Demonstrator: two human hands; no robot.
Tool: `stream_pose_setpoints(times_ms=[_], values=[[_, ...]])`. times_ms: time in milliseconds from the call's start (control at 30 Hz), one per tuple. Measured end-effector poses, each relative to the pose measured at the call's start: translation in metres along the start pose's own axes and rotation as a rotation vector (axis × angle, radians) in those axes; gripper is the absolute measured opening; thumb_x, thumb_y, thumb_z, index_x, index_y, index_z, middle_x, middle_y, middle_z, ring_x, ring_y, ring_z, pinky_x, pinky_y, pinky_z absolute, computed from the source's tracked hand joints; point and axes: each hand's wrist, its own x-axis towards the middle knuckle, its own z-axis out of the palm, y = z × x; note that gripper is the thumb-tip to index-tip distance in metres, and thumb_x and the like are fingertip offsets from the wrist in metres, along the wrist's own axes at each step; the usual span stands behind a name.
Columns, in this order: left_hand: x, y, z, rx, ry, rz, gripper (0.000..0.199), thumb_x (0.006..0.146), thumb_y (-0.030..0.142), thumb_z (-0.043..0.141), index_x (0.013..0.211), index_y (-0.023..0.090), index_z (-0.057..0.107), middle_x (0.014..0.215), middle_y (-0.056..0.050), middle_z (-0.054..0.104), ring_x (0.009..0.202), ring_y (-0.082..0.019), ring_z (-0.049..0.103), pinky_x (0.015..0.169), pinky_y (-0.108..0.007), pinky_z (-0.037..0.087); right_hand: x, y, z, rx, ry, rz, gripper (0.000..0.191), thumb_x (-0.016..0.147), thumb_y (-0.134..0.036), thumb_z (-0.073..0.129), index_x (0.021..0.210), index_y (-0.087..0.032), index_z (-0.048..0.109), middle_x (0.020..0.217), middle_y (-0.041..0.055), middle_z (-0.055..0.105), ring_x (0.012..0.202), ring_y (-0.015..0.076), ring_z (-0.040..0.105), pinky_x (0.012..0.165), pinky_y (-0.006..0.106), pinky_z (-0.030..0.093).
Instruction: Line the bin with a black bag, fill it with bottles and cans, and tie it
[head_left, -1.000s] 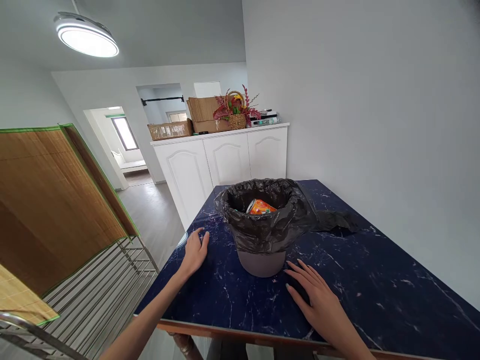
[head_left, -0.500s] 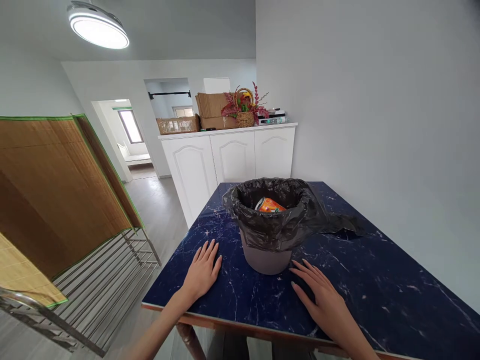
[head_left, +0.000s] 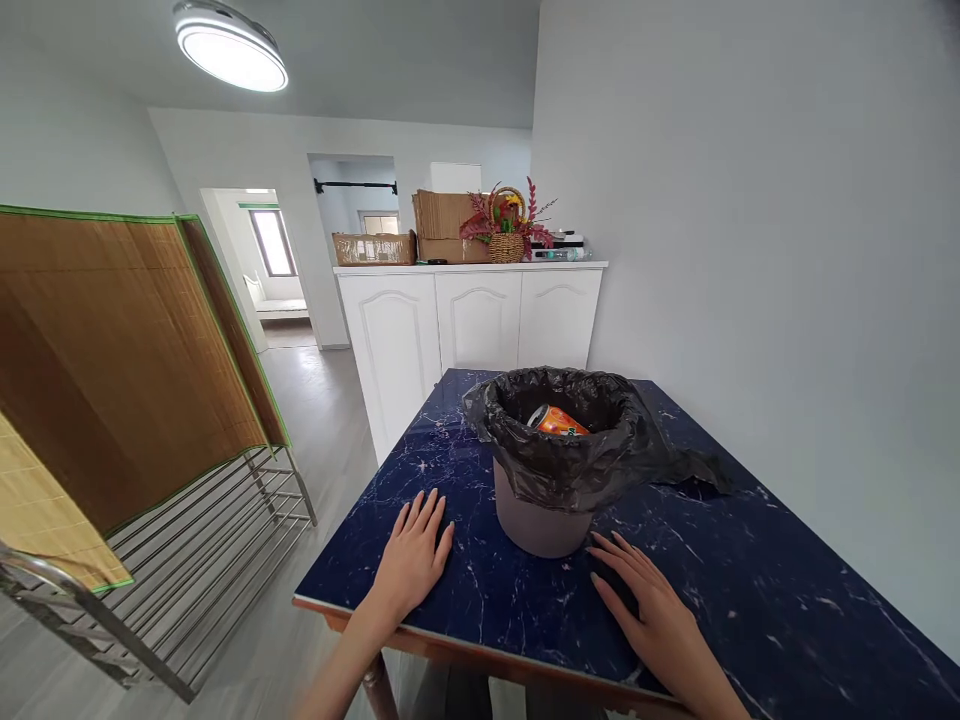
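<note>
Fingers lie loosely spread on the left hand (head_left: 411,560), palm down on the dark blue, marbled table (head_left: 517,620), thumb out to the side and nothing in its hold. Across to the right hand (head_left: 651,615), also palm down and open, nothing gripped, its fingertips just beside the base of the bin (head_left: 544,528); whether they touch it, I can't tell. And there's the bin itself, grayish and upright, standing beyond the hands and between them! Black plastic bag (head_left: 566,475) lines it, folded over the rim and hanging down the outside, with a loose end trailing right across the tabletop. Look inside: an orange can (head_left: 556,421) lies tilted within the bag's mouth, its metal end toward the left. Further out, past the far edge of the table, comes the white cabinet (head_left: 480,315), and on top of it a wicker flower basket (head_left: 506,247) with red leaves, cardboard boxes (head_left: 450,235) to its left and a clear bottle (head_left: 576,254) on its right. Over on the left side, a metal rack (head_left: 202,570) carries brown mats (head_left: 112,350) edged in green, and high above shines a round ceiling light (head_left: 232,58).
</note>
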Motion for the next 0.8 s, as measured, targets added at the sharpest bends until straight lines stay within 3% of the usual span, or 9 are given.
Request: stream_pose_setpoints(times_ms=[367, 533, 800], values=[[-0.003, 0.004, -0.002, 0.025, -0.004, 0.003, 0.061, 0.113, 0.048, 0.031, 0.158, 0.014, 0.054, 0.166, -0.012, 0.048, 0.157, -0.035, 0.04, 0.128, -0.058, 0.037, -0.001, 0.0, 0.001, 0.002, 0.017, 0.021, 0.056, 0.106, -0.064, 0.045, 0.149, -0.033, 0.064, 0.164, 0.0021, 0.052, 0.156, 0.0387, 0.041, 0.124, 0.068, 0.042], [-0.005, 0.004, 0.004, 0.022, 0.044, -0.006, 0.059, 0.112, 0.048, 0.034, 0.158, 0.017, 0.055, 0.165, -0.012, 0.049, 0.156, -0.036, 0.042, 0.127, -0.059, 0.039, 0.001, -0.001, -0.001, 0.036, -0.047, 0.075, 0.06, 0.105, -0.067, 0.044, 0.151, -0.034, 0.063, 0.167, 0.0016, 0.047, 0.158, 0.0386, 0.037, 0.125, 0.068, 0.039], [-0.003, 0.006, 0.01, 0.015, 0.086, 0.001, 0.059, 0.112, 0.048, 0.037, 0.154, 0.013, 0.059, 0.163, -0.016, 0.052, 0.154, -0.039, 0.044, 0.125, -0.061, 0.038, -0.004, 0.0, -0.003, 0.091, -0.036, 0.119, 0.059, 0.104, -0.067, 0.044, 0.149, -0.035, 0.064, 0.167, 0.0007, 0.047, 0.155, 0.0386, 0.042, 0.115, 0.064, 0.054]])
